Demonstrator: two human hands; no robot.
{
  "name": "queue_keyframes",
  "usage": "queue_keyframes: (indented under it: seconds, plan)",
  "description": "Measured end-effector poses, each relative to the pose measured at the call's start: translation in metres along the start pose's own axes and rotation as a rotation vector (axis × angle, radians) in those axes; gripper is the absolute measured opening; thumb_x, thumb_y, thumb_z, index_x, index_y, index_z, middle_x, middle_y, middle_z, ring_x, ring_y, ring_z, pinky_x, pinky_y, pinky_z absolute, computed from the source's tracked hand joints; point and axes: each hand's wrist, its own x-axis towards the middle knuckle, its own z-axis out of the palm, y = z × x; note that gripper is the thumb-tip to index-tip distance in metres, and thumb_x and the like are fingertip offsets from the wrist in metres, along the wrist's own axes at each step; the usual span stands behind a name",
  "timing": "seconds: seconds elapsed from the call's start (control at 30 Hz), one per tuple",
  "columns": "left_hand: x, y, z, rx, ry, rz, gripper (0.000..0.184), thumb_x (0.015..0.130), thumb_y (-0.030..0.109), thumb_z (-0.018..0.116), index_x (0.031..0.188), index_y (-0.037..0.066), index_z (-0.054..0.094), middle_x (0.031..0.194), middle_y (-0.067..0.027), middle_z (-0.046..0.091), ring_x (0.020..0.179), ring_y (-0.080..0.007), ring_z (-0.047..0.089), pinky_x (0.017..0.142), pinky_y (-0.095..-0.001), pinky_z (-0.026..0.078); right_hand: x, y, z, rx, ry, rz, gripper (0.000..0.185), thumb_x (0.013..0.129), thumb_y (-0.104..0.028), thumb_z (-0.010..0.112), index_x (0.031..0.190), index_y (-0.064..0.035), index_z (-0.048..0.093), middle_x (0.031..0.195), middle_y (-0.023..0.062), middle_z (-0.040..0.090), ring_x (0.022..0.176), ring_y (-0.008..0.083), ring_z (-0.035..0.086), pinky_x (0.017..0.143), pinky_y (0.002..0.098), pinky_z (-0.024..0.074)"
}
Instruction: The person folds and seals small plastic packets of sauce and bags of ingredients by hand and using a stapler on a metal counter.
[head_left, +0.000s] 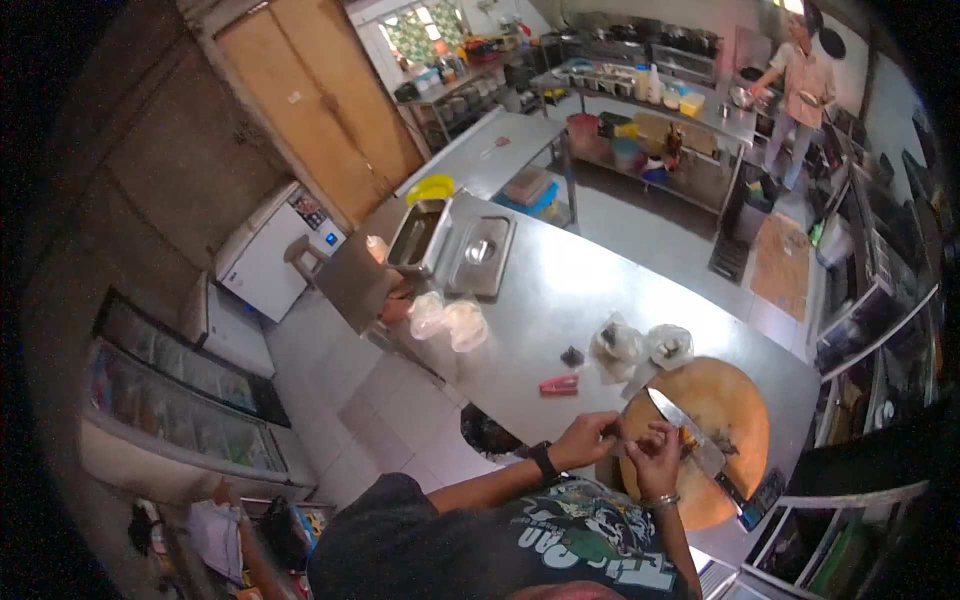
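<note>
My left hand (pixel 588 440), with a dark band on its wrist, is closed in a pinch at the left edge of a round wooden board (pixel 740 390). Close beside it, my right hand (pixel 655 462), with a bracelet, has its fingers curled over the board. What the fingertips hold is too small to make out. A large knife (pixel 708 458) lies across the board, its dark handle toward the lower right. Small dark and orange food bits (pixel 688 440) lie near the blade. Plastic bags (pixel 618 345) and a red object (pixel 559 385) rest on the steel table.
A lidded steel pan (pixel 483 256), a deep tray (pixel 420 236) and two white bags (pixel 465 325) stand on the table's far left part. A person (pixel 803 85) stands at the back right near a steel counter (pixel 720 120). A white freezer (pixel 280 255) is at left.
</note>
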Motion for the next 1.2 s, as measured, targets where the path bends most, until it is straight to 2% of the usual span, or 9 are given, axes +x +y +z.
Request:
queue_keyframes:
  seconds: [0.1,0.13,0.23,0.27,0.33,0.57,0.73,0.87,1.2]
  plan:
    - [-0.003,0.0,0.005,-0.022,0.019,-0.032,0.014,0.079,0.004,0.063,0.093,0.001,0.063,0.081,-0.017,0.065,0.078,-0.0278,0.067,0.073,-0.0372,0.052,-0.005,-0.004,-0.003,-0.014,0.085,0.167,0.066,0.071,-0.009,0.087,0.124,-0.002,0.049,0.118,0.0092,0.054,0.103,0.0194,0.06,0.089,0.0327,0.0524]
    - [-0.002,-0.002,0.006,-0.019,0.04,0.007,0.014,0.078,0.004,0.064,0.093,0.002,0.065,0.082,-0.0152,0.065,0.077,-0.0278,0.066,0.071,-0.0373,0.052,-0.004,-0.011,-0.01,0.042,0.028,0.238,0.064,0.07,-0.009,0.087,0.121,-0.0015,0.05,0.123,0.0109,0.055,0.097,0.0189,0.063,0.082,0.0324,0.0549]
    - [0.003,0.019,0.003,0.495,0.311,0.331,0.014,0.08,0.009,0.072,0.09,0.002,0.066,0.082,-0.0127,0.063,0.074,-0.027,0.063,0.066,-0.0351,0.051,-0.003,-0.023,-0.007,0.165,0.17,0.321,0.05,0.071,-0.006,0.086,0.105,-0.0024,0.049,0.098,0.0126,0.069,0.088,0.0199,0.069,0.075,0.0322,0.0569]
    - [-0.001,0.021,0.005,0.466,0.284,0.332,0.014,0.08,0.009,0.072,0.09,0.002,0.066,0.082,-0.0127,0.063,0.074,-0.027,0.063,0.066,-0.0351,0.051,-0.002,-0.023,-0.008,0.152,0.204,0.336,0.05,0.071,-0.006,0.086,0.105,-0.0024,0.049,0.098,0.0126,0.069,0.088,0.0199,0.069,0.075,0.0322,0.0569]
    - [-0.008,0.025,0.008,0.175,0.061,-0.065,0.014,0.085,0.011,0.071,0.093,0.0,0.069,0.085,-0.0143,0.067,0.078,-0.0269,0.067,0.07,-0.0352,0.053,-0.007,-0.023,-0.008,-0.013,0.186,0.258,0.047,0.072,-0.006,0.086,0.102,-0.003,0.049,0.088,0.0131,0.072,0.084,0.021,0.07,0.073,0.0319,0.0574]
    - [-0.007,0.025,0.009,-0.237,-0.077,-0.311,0.022,0.091,0.016,0.066,0.101,-0.004,0.072,0.079,-0.0108,0.073,0.07,-0.0141,0.068,0.064,-0.0276,0.053,-0.01,-0.022,-0.004,0.145,0.138,0.344,0.047,0.072,-0.006,0.085,0.102,-0.0028,0.049,0.083,0.0105,0.07,0.078,0.0178,0.07,0.068,0.0287,0.0569]
    - [-0.001,0.023,0.0,-0.181,-0.207,-0.359,0.022,0.094,0.015,0.064,0.1,-0.004,0.072,0.083,-0.0087,0.073,0.072,-0.0125,0.067,0.067,-0.0279,0.054,-0.01,-0.017,0.0,-0.047,0.037,0.307,0.043,0.073,-0.001,0.083,0.099,-0.0028,0.049,0.082,0.0097,0.07,0.077,0.0159,0.07,0.066,0.0284,0.0567]
    - [-0.005,-0.002,0.0,-0.393,-0.253,-0.432,0.022,0.094,0.016,0.065,0.097,-0.005,0.071,0.083,-0.0088,0.072,0.069,-0.0132,0.067,0.066,-0.0274,0.054,-0.012,-0.035,0.0,0.062,-0.031,0.319,0.041,0.074,0.001,0.081,0.099,-0.0033,0.049,0.081,0.0081,0.07,0.076,0.0149,0.07,0.067,0.029,0.0566]
    - [-0.004,0.001,-0.004,-0.245,-0.261,-0.358,0.022,0.095,0.016,0.063,0.097,-0.004,0.07,0.081,-0.0087,0.072,0.069,-0.013,0.067,0.067,-0.0277,0.054,-0.015,-0.026,0.008,0.064,-0.007,0.266,0.031,0.081,-0.006,0.076,0.099,-0.005,0.051,0.08,0.0044,0.066,0.077,0.0122,0.066,0.069,0.0281,0.055]
